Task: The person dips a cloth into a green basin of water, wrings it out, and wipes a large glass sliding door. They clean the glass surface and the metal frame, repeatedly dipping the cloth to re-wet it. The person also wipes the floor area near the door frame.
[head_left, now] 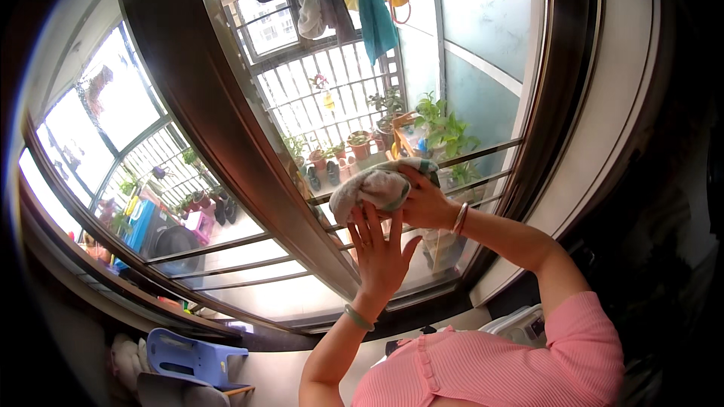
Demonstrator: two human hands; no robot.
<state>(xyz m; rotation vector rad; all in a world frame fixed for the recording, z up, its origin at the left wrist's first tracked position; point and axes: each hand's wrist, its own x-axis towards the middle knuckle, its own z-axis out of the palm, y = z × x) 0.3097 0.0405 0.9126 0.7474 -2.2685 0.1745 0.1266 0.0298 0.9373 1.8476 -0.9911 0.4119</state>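
Observation:
A bunched, pale grey-white cloth with a green-edged end is up against the glass pane of a sliding door, by its dark horizontal bars. My right hand grips the cloth from the right side, fingers curled over it. Just below, my left hand is raised with the fingers stretched and apart. Its fingertips reach the cloth's lower edge; whether they press on it or on the glass is hard to tell. A green bangle circles my left wrist, and thin bands are on my right wrist.
A thick brown door frame post slants to the left of my hands. Dark bars cross the glass. Behind it are hanging laundry, potted plants and shoes. A blue plastic chair stands at the lower left.

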